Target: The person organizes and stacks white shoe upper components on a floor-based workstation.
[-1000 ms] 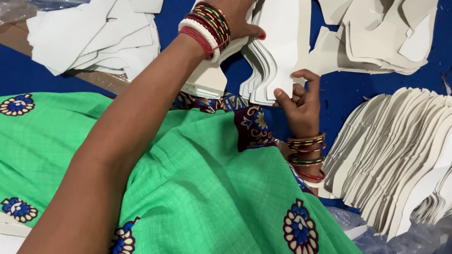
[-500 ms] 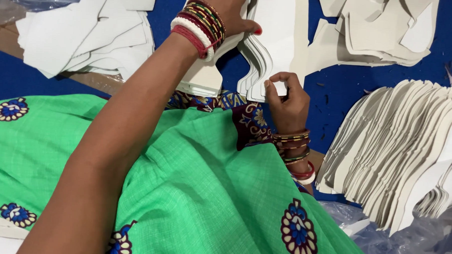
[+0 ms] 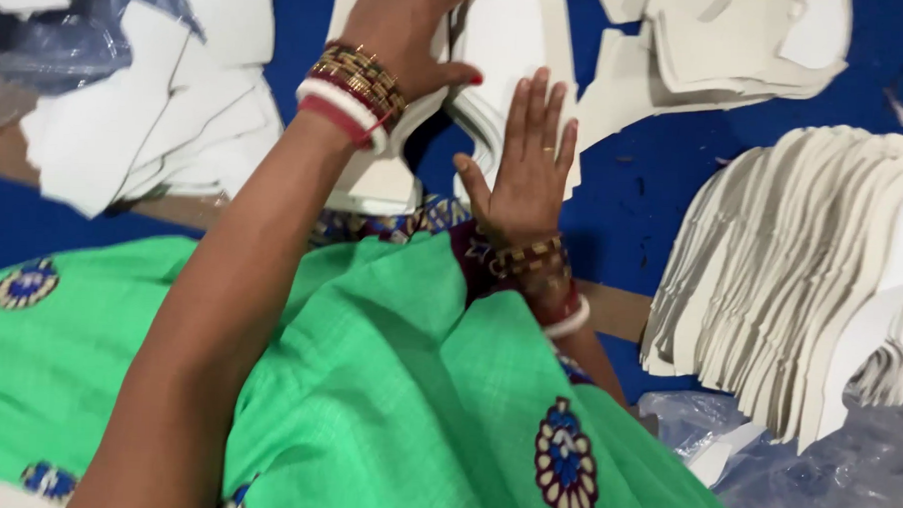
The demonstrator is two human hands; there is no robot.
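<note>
My left hand (image 3: 404, 27) reaches far forward and grips a stack of white cut sheet pieces (image 3: 504, 41) from above, its thumb pressed on the stack's edge. Red, white and gold bangles ring that wrist. My right hand (image 3: 526, 172) is flat and open, fingers straight and together, set against the near curved edge of the same stack. It holds nothing. Gold and red bangles circle its wrist too. The lower part of the stack (image 3: 379, 186) shows under my left wrist.
A fanned row of white cut pieces (image 3: 791, 276) lies at the right on a blue sheet (image 3: 634, 190). More white pieces are heaped at the left (image 3: 156, 133) and top right (image 3: 719, 53). Green embroidered cloth (image 3: 387, 382) covers my lap. Clear plastic (image 3: 844, 488) lies bottom right.
My right hand has let go of the stack's edge and opened flat, fingers pointing up against it. My left hand has stayed on top of the stack.
</note>
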